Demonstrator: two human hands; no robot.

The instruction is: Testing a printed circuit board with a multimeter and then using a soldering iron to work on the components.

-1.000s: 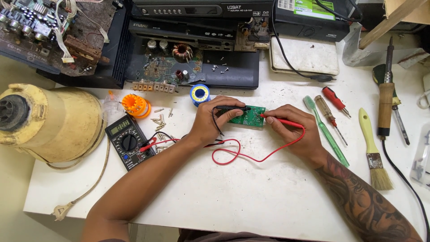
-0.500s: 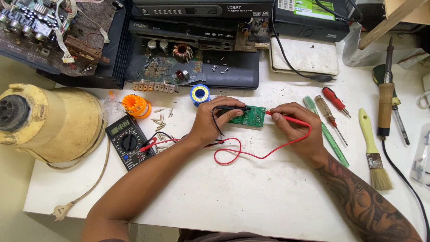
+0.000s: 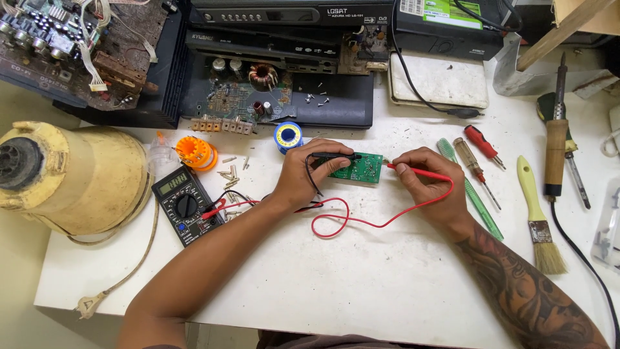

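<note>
On the white workbench, left hand (image 3: pixel 309 174) pinches the black probe (image 3: pixel 336 157) and right hand (image 3: pixel 429 187) pinches the red probe (image 3: pixel 420 172), both tips on the green circuit board (image 3: pixel 358 168), multimeter (image 3: pixel 187 203) switched on: testing underway.

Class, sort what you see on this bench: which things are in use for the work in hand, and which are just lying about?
In use: left hand with black probe; right hand with red probe; green circuit board; multimeter.

Lying about: soldering iron, paintbrush, red-handled screwdriver, solder spool, yellow appliance housing.
</note>
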